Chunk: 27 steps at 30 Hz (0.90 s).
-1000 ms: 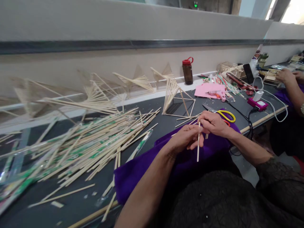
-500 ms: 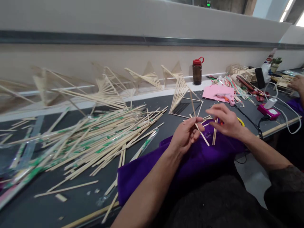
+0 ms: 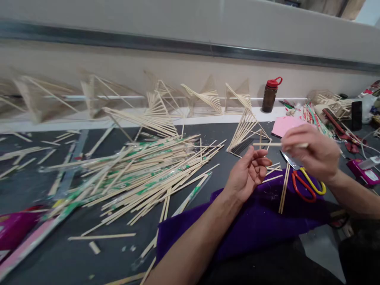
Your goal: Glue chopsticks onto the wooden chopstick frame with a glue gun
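Observation:
My right hand [image 3: 311, 152], blurred by motion, is closed on a thin wooden stick [image 3: 268, 144] that points left. Palm up, my left hand [image 3: 251, 172] has its fingers curled loosely apart beside the stick's left tip, with nothing seen in it. Behind the hands stands a twisted stick frame [image 3: 245, 132]. Scissors [image 3: 308, 186] with red and yellow handles lie below my right hand, their blades partly hidden by it. Two sticks [image 3: 285, 190] rest on the purple cloth [image 3: 243, 225], with several short ones near my left hand.
Many loose sticks and green-marked wrappers [image 3: 148, 174] cover the table [image 3: 118, 261] at left. More stick models [image 3: 204, 101] line the wall. A brown bottle [image 3: 268, 97], pink paper [image 3: 286, 124], a phone [image 3: 356, 114] and a magenta power block [image 3: 363, 172] are at right.
My left hand has let go of the stick, and my right hand now holds a stick level. The view has swung right, uncovering the scissors.

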{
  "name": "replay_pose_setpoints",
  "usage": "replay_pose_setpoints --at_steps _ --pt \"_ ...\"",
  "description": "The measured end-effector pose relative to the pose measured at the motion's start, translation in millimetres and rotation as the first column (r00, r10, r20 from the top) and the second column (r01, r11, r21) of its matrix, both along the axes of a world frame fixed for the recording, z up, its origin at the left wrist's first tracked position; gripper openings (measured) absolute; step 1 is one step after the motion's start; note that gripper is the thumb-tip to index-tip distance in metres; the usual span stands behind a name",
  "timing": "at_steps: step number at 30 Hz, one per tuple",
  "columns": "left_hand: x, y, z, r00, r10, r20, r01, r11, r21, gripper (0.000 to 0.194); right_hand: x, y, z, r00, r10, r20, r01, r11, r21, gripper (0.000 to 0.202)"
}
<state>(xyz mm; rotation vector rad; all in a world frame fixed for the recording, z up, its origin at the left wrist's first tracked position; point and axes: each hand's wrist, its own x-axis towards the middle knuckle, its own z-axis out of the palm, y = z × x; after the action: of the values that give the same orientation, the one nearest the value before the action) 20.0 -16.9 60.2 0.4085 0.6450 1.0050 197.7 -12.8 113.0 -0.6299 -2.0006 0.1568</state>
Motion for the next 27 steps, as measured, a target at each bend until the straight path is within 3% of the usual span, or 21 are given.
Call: replay_pose_setpoints --at_steps 4,7,10,17,23,27 --pt "-9.7 20.8 -7.3 0.996 0.090 -0.030 -0.093 0.984 -0.149 0.039 3.8 57.1 18.1 0.929 -0.067 -0.364 -0.041 0.958 -0.282 0.008" --pt "-18.6 34.1 -16.9 0.985 0.170 -0.039 -0.175 0.954 -0.244 0.039 0.5 101.4 10.6 0.883 -0.150 -0.445 -0.096 0.871 -0.483 0.014" --pt "-26.7 43.4 -28.0 0.976 0.213 -0.035 -0.213 0.927 -0.309 0.037 -6.2 129.0 -6.4 0.878 -0.220 -0.426 -0.120 0.760 -0.639 0.021" --pt "-33.7 55.1 -43.8 0.975 0.221 0.024 -0.193 0.893 -0.407 0.034 -22.6 143.6 -36.4 0.876 -0.298 -0.380 -0.178 0.532 -0.828 0.027" --pt "-33.5 60.9 -48.1 0.976 0.211 0.049 -0.175 0.902 -0.394 0.035 -30.0 143.6 -46.7 0.884 -0.311 -0.349 -0.170 0.482 -0.860 0.029" --pt "-33.3 62.0 -49.6 0.979 0.201 0.046 -0.169 0.912 -0.374 0.034 -33.3 143.5 -51.3 0.882 -0.302 -0.362 -0.188 0.478 -0.858 0.029"
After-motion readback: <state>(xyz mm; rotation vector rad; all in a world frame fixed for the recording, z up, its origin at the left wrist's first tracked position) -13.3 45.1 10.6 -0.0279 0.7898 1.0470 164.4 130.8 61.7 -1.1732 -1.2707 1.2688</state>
